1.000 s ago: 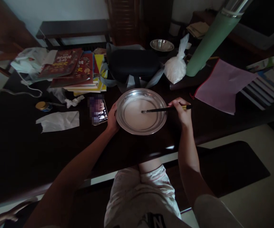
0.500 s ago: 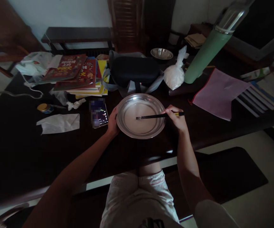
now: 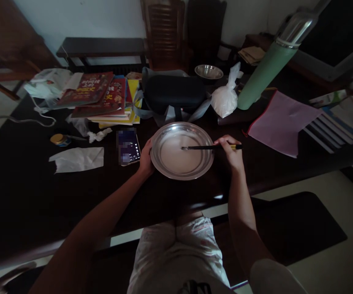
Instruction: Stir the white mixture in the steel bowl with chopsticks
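A round metal bowl [image 3: 182, 176] rests on the dark table before me, with a pale, milky mixture [image 3: 176, 158] in its bottom. My left hand [image 3: 146, 158] holds the bowl by its left side, fingers against the outer wall. A pair of dark chopsticks [image 3: 199, 147] with gold-coloured marks near the top lies in the closed fingers of my right hand [image 3: 231, 152], at the bowl's right rim. Their tips reach into the mixture near the middle of the bowl. Left of my left hand lies a lit phone [image 3: 128, 146].
Behind the bowl sit a black case [image 3: 174, 90], a tied bag of white powder [image 3: 224, 100], a tall green flask [image 3: 265, 69] and a second metal bowl [image 3: 208, 72]. Books [image 3: 93, 90], a small jar [image 3: 60, 140] and a paper sheet [image 3: 78, 159] lie left; a pink pouch [image 3: 282, 122] lies right.
My right hand has shifted slightly to the right, and the chopstick tips have moved right and a little farther from me in the mixture. My left hand stays on the bowl.
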A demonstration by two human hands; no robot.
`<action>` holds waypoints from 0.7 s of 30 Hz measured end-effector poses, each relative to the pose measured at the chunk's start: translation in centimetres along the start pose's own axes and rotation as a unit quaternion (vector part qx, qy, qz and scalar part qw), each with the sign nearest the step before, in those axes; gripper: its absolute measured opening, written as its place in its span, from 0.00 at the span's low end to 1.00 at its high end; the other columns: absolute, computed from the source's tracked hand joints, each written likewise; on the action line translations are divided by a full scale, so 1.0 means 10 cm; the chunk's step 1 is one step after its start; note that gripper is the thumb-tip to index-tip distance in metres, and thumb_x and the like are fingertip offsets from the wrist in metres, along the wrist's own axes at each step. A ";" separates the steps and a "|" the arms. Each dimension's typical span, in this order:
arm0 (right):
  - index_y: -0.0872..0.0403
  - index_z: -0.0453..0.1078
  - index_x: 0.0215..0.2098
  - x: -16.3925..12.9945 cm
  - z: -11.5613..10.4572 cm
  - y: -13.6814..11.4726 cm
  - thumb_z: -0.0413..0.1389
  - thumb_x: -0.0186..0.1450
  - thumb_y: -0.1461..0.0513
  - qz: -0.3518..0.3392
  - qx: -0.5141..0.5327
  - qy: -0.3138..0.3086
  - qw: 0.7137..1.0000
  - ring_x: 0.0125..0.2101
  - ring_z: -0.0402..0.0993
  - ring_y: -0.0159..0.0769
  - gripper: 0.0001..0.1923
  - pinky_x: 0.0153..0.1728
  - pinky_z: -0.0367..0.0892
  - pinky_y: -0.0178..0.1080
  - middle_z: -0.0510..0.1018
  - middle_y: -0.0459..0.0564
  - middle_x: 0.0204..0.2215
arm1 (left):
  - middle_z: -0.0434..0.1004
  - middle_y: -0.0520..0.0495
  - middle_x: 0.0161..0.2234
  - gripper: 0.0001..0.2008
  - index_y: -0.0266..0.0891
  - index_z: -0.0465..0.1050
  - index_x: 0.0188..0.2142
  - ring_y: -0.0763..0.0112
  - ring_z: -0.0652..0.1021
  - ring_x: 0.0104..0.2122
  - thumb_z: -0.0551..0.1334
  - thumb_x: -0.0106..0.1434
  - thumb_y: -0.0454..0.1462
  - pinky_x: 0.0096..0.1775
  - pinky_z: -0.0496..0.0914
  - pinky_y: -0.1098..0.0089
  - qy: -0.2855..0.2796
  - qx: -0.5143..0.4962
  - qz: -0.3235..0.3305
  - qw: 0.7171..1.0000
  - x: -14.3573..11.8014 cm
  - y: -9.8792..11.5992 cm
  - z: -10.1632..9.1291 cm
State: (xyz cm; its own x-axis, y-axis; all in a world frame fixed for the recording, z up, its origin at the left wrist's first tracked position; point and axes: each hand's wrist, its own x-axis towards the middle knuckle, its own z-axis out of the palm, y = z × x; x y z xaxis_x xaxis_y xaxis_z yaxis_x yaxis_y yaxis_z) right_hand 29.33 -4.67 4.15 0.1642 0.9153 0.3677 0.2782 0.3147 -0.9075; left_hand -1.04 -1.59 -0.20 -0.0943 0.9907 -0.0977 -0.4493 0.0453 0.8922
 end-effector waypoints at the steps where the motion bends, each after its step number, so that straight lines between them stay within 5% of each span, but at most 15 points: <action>1: 0.48 0.79 0.27 0.00 0.00 0.00 0.62 0.65 0.39 0.009 0.009 0.009 1.000 0.30 0.79 0.39 0.24 0.36 0.75 0.42 0.81 0.45 0.24 | 0.85 0.44 0.54 0.19 0.42 0.82 0.47 0.52 0.78 0.60 0.68 0.58 0.45 0.63 0.70 0.58 0.001 0.001 0.000 1.000 0.00 0.00 0.00; 6: 0.49 0.79 0.25 0.00 0.01 0.00 0.63 0.65 0.39 -0.012 0.000 -0.068 0.998 0.32 0.80 0.39 0.24 0.39 0.75 0.43 0.82 0.47 0.26 | 0.86 0.44 0.51 0.18 0.43 0.82 0.46 0.51 0.78 0.59 0.68 0.58 0.45 0.61 0.72 0.57 0.000 0.009 0.008 1.000 0.01 -0.01 0.00; 12: 0.48 0.79 0.28 0.00 -0.01 0.01 0.62 0.65 0.39 0.007 0.011 0.010 1.000 0.29 0.80 0.39 0.24 0.36 0.75 0.43 0.81 0.45 0.24 | 0.86 0.44 0.49 0.18 0.43 0.82 0.45 0.51 0.80 0.57 0.67 0.56 0.46 0.60 0.72 0.57 0.005 0.001 0.005 1.000 0.02 -0.03 -0.01; 17: 0.48 0.80 0.25 0.00 0.02 -0.01 0.63 0.64 0.38 -0.020 -0.006 -0.065 0.998 0.32 0.80 0.40 0.25 0.39 0.75 0.43 0.83 0.47 0.26 | 0.86 0.45 0.49 0.19 0.44 0.81 0.46 0.52 0.80 0.57 0.68 0.55 0.46 0.61 0.72 0.58 0.005 -0.004 0.002 1.000 0.02 -0.04 -0.03; 21: 0.48 0.80 0.27 0.00 -0.01 -0.01 0.63 0.65 0.39 -0.007 -0.002 0.005 1.000 0.31 0.80 0.40 0.24 0.37 0.75 0.43 0.82 0.46 0.25 | 0.87 0.45 0.47 0.18 0.43 0.81 0.46 0.51 0.81 0.56 0.67 0.56 0.45 0.59 0.73 0.57 0.011 -0.005 0.000 1.000 0.03 -0.05 -0.03</action>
State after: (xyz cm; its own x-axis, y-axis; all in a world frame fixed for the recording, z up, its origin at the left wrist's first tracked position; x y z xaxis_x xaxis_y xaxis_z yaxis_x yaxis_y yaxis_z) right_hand 29.37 -4.73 4.23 0.1702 0.9078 0.3834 0.2837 0.3274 -0.9013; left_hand -1.14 -1.37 -0.79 -0.1132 0.9877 -0.1081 -0.4582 0.0446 0.8877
